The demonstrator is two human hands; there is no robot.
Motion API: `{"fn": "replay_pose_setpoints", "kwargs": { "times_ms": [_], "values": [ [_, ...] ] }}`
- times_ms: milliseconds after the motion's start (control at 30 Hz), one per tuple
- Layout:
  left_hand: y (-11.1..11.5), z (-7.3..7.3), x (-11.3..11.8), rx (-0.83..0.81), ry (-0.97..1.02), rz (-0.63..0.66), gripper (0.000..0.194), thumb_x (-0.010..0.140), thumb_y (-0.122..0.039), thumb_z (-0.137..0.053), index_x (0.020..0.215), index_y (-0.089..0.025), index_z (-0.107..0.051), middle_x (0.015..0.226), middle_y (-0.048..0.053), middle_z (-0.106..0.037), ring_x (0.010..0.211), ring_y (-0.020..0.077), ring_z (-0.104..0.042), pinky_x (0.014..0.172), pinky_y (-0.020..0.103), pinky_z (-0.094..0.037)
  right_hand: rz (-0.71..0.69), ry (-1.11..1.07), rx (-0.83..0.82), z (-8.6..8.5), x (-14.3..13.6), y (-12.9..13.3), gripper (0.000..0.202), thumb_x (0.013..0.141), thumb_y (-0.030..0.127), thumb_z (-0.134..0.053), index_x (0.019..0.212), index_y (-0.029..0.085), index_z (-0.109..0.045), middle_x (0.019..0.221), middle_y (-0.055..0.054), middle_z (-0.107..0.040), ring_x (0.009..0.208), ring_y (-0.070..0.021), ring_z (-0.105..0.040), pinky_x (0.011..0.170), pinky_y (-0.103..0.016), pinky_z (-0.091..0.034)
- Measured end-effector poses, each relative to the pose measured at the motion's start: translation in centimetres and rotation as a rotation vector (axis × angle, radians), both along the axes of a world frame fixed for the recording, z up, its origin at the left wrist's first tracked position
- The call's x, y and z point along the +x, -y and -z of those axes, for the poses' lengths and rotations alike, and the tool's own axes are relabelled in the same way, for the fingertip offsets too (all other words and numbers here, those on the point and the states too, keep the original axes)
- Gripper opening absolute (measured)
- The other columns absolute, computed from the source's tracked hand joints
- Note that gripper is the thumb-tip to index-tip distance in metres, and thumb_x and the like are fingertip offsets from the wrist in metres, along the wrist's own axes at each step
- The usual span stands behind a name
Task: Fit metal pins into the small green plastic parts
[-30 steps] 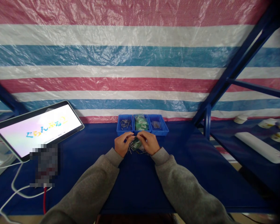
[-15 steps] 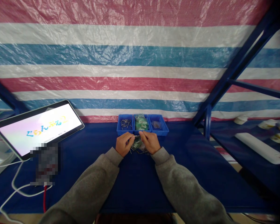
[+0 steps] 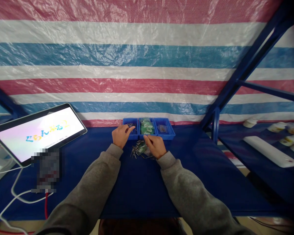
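My left hand (image 3: 121, 135) is over the front of the left blue bin (image 3: 134, 135), which holds thin dark metal pieces; its thumb and fingers are apart. Pinched closed, my right hand (image 3: 155, 145) is just in front of the middle bin, and what it holds is too small to make out. Green items in clear plastic (image 3: 147, 126) fill the middle bin. The right bin (image 3: 171, 133) has a small clear bag (image 3: 162, 128) in it. Between my hands, a pile of thin metal pieces (image 3: 135, 148) lies beside a green plastic packet (image 3: 142, 147) on the table.
A lit tablet (image 3: 42, 132) leans at the left, with a blurred object (image 3: 49, 169) and white and red cables in front. Blue metal posts (image 3: 231, 86) rise at the right. Beyond them, a side shelf holds a long white object (image 3: 270, 151) and several small containers. Striped sheeting hangs behind.
My hands have separated. The left one moved left and forward to the left bin and its fingers opened; the right one stayed near the middle bin. More of the metal pile now shows.
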State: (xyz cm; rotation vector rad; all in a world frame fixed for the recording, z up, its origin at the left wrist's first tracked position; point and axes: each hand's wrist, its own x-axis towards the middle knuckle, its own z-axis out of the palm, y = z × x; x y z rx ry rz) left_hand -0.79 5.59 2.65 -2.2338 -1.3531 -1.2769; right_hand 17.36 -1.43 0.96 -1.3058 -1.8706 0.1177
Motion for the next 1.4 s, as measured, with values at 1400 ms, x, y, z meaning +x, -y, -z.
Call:
{"fn": "replay_pose_setpoints", "kwargs": {
  "times_ms": [1400],
  "values": [
    [2.1, 2.2, -2.9, -0.593, -0.408, 0.631, 0.008, 0.077, -0.026, -0.059, 0.080, -0.020, -0.062, 0.084, 0.001, -0.056, 0.068, 0.0112, -0.052, 0.065, 0.021, -0.040, -0.216, 0.197, -0.154, 0.8, -0.3, 0.0, 0.014, 0.074, 0.025, -0.063, 0.064, 0.019, -0.057, 0.068, 0.000, -0.057, 0.064, -0.0119, -0.052, 0.061, -0.023, -0.037]
  ]
}}
